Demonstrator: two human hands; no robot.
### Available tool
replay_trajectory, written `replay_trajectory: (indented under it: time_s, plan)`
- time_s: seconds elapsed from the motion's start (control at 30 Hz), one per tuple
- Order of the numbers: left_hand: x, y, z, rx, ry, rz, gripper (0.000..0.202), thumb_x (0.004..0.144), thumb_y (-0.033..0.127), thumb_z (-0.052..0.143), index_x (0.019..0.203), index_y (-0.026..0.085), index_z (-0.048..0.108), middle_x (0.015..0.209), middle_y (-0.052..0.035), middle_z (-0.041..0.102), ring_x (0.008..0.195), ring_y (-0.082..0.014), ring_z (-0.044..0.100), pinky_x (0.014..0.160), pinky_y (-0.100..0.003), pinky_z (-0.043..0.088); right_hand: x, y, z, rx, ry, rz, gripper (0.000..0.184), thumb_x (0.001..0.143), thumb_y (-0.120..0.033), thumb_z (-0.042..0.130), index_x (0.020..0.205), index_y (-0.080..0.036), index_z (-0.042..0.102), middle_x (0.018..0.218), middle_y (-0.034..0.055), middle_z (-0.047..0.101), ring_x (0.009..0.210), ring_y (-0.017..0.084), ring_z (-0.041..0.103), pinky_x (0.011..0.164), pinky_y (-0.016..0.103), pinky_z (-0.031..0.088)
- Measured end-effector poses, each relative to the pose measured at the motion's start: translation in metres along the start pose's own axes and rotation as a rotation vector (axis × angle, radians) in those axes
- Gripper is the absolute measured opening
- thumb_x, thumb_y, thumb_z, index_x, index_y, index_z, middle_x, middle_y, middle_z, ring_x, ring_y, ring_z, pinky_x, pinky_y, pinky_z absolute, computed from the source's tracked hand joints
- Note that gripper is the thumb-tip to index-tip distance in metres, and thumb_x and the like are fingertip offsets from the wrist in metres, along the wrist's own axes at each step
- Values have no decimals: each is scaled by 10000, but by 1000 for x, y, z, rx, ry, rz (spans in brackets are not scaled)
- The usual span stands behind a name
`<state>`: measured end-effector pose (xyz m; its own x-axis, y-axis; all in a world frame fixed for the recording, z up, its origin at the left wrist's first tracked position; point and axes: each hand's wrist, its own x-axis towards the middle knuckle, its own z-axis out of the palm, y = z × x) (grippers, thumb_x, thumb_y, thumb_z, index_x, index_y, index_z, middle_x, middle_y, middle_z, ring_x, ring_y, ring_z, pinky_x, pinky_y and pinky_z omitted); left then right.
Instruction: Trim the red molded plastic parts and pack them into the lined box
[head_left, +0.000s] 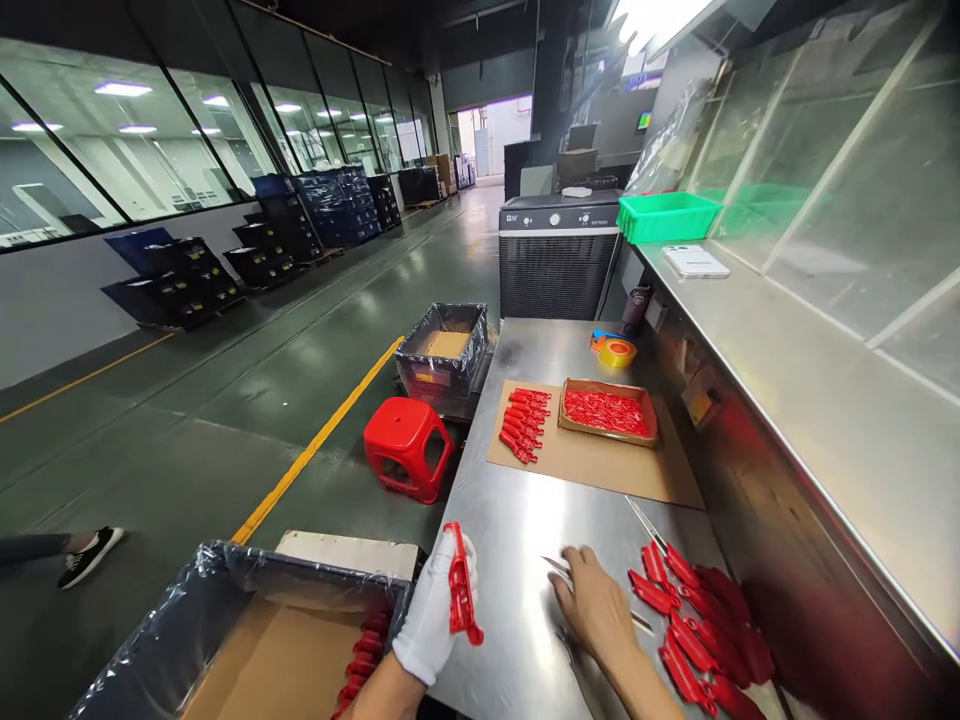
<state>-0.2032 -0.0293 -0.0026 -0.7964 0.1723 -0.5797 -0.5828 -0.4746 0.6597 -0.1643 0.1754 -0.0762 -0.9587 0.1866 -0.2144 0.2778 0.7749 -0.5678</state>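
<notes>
The overhead lamp (664, 25) burns white and glare patches the steel tabletop (517, 515)

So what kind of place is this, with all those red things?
Probably a factory or workshop: there's a metal workbench, lots of matching red plastic parts laid out on it, and stacks of dark crates across the floor.

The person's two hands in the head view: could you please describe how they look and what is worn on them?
The left hand wears a plain white glove that ends near the wrist; no marking can be made out on it. The right hand is bare, without a glove. No sleeve shows on the visible part of either forearm, and no watch can be seen.
</notes>
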Motion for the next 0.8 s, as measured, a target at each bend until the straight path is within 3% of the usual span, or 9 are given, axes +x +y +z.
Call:
replay_trajectory:
  time_s: [0.07, 0.2, 0.33, 0.43, 0.57, 0.63, 0.8]
  plan:
    - [1, 1, -1, -61, 7, -63, 663, 532, 697, 817, 802, 183, 499, 569, 85, 426, 431, -26, 332, 402, -148, 221, 7, 22, 7, -122, -9, 103, 147, 863, -160, 553, 970, -95, 629, 1048, 206, 608, 831, 318, 690, 695, 359, 468]
    - [8, -6, -5, -78, -17, -133, 762, 400, 763, 818, 767, 186, 482, 460, 116, 344, 360, -22, 265, 362, -159, 109, 8, 45, 26, -195, -43, 127, 89, 837, -111, 565, 913, -116, 611, 995, 184, 644, 835, 320, 698, 699, 350, 457]
    - [19, -17, -12, -72, -119, -143, 717, 488, 792, 764, 744, 186, 479, 431, 107, 359, 322, -20, 238, 349, -177, 73, 7, 42, 32, -110, -51, 95, 99, 846, -127, 529, 938, -149, 558, 843, 115, 680, 799, 291, 688, 672, 328, 443]
    - [23, -18, -13, -103, -213, -133, 639, 607, 762, 723, 750, 190, 476, 454, 98, 388, 316, -21, 245, 337, -183, 79, 6, 26, 23, 31, -57, 32, 94, 902, -213, 460, 943, -178, 537, 810, 64, 685, 767, 239, 670, 683, 307, 458]
    - [22, -12, -4, -116, -335, -140, 553, 707, 698, 691, 740, 184, 492, 444, 96, 382, 301, -29, 255, 315, -183, 103, -2, -12, -5, 235, -43, -135, 288, 977, -444, 383, 1037, -216, 548, 969, 27, 665, 906, 183, 630, 803, 256, 463]
    - [22, -10, 2, -120, -372, -148, 525, 758, 680, 652, 720, 181, 495, 436, 88, 398, 286, -31, 252, 308, -186, 103, -9, -36, -22, 341, -15, -239, 344, 987, -510, 360, 1057, -231, 549, 947, 9, 639, 862, 167, 602, 757, 238, 454]
    - [21, -16, 12, -37, -387, -212, 656, 834, 749, 473, 490, 207, 336, 321, 72, 264, 253, -33, 217, 330, -200, 93, -25, -82, -51, 445, 125, -544, 138, 968, -293, 455, 998, -230, 573, 849, -4, 582, 714, 141, 538, 643, 236, 400]
